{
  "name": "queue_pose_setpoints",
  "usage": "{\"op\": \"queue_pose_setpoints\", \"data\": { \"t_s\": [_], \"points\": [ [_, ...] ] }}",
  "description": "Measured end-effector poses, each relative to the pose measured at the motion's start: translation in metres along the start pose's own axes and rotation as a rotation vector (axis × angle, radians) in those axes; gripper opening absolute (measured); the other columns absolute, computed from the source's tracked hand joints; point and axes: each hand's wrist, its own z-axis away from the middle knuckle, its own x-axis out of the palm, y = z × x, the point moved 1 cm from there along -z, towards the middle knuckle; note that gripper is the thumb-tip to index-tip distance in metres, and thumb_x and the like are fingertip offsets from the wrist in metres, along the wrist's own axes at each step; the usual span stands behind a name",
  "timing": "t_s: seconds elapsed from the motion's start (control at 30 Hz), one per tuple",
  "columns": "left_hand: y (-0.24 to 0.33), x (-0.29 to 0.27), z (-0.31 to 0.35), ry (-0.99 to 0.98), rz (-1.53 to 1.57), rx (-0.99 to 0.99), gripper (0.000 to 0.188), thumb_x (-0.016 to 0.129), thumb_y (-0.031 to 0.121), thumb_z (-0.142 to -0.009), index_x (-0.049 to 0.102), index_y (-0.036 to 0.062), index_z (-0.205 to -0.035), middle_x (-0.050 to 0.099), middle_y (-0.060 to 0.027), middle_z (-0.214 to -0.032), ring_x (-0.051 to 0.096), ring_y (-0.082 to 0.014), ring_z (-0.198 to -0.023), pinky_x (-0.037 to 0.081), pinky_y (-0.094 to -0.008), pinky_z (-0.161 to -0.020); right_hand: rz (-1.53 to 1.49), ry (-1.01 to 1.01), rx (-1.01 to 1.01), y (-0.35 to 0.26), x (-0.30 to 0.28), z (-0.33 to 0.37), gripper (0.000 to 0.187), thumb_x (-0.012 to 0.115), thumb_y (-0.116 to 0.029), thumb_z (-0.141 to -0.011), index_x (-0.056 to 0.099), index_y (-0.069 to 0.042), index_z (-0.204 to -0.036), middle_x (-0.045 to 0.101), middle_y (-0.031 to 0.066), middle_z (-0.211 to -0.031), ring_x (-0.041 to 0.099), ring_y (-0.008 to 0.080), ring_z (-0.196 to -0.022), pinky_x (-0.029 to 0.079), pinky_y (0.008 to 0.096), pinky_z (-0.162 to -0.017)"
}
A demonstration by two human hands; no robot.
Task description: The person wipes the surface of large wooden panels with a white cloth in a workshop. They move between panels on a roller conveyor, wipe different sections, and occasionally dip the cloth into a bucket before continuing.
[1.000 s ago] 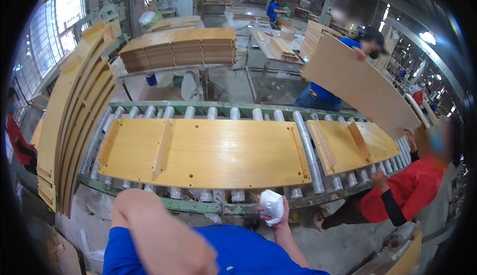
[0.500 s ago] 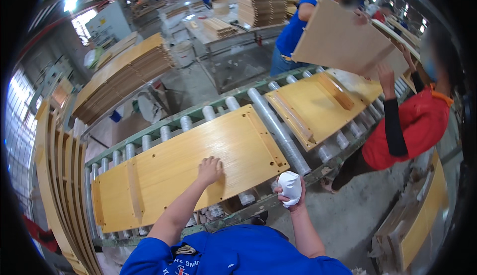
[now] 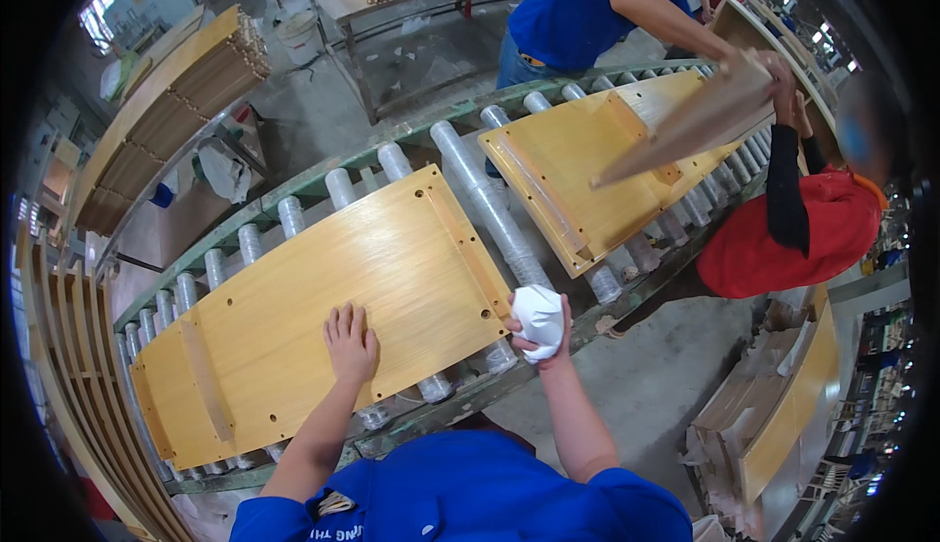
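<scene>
A long varnished wooden panel, with holes along its edges and narrow battens near its ends, lies on the roller conveyor in front of me. My left hand rests flat on it with fingers spread, left of its middle and towards the near edge. At the panel's near right corner, my right hand is closed round a crumpled white wad; whether it is cloth or paper I cannot tell. Part of that hand is hidden behind the wad.
A second battened panel lies further right on the plastic-wrapped rollers. Above it, two co-workers, in blue and red, handle a tilted board. Slatted wooden frames stand left, stacked panels lower right.
The view has shifted, moving the panel leftward in it. My right hand with the white wad has come up closer to the panel's corner. The co-workers' board has turned nearly edge-on and dropped lower.
</scene>
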Motion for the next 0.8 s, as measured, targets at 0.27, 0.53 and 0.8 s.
{"op": "queue_pose_setpoints", "data": {
  "t_s": [0.27, 0.53, 0.8],
  "points": [
    [-0.009, 0.012, -0.001, -0.037, -0.016, -0.008, 0.047, 0.051, 0.022, -0.082, 0.048, 0.0099, -0.127, 0.040, -0.0133, -0.136, 0.029, -0.0368, -0.130, 0.019, -0.0520, -0.108, -0.172, -0.126, 0.189, 0.015, -0.020, -0.063, 0.070, 0.055, -0.057, -0.082, 0.040, -0.006, -0.128, 0.045, 0.0206, -0.116, 0.045, 0.0279, -0.073, 0.039, 0.0273, -0.038],
    [-0.018, 0.019, -0.002, -0.075, -0.035, -0.013, 0.046, 0.051, 0.022, -0.082, 0.048, 0.0107, -0.127, 0.038, -0.0121, -0.138, 0.027, -0.0359, -0.132, 0.018, -0.0513, -0.108, -0.178, -0.194, 0.264, 0.019, -0.038, -0.081, 0.073, 0.057, -0.058, -0.081, 0.041, 0.001, -0.121, 0.045, 0.0231, -0.110, 0.047, 0.0267, -0.068, 0.044, 0.0279, -0.042],
    [-0.023, 0.022, -0.005, -0.122, -0.045, -0.008, 0.047, 0.050, 0.022, -0.082, 0.047, 0.0099, -0.127, 0.037, -0.0124, -0.139, 0.026, -0.0364, -0.132, 0.017, -0.0518, -0.108, -0.110, -0.165, 0.204, -0.004, -0.050, -0.106, 0.074, 0.058, -0.059, -0.079, 0.042, -0.001, -0.122, 0.046, 0.0218, -0.114, 0.048, 0.0280, -0.070, 0.044, 0.0283, -0.042]
  ]
}}
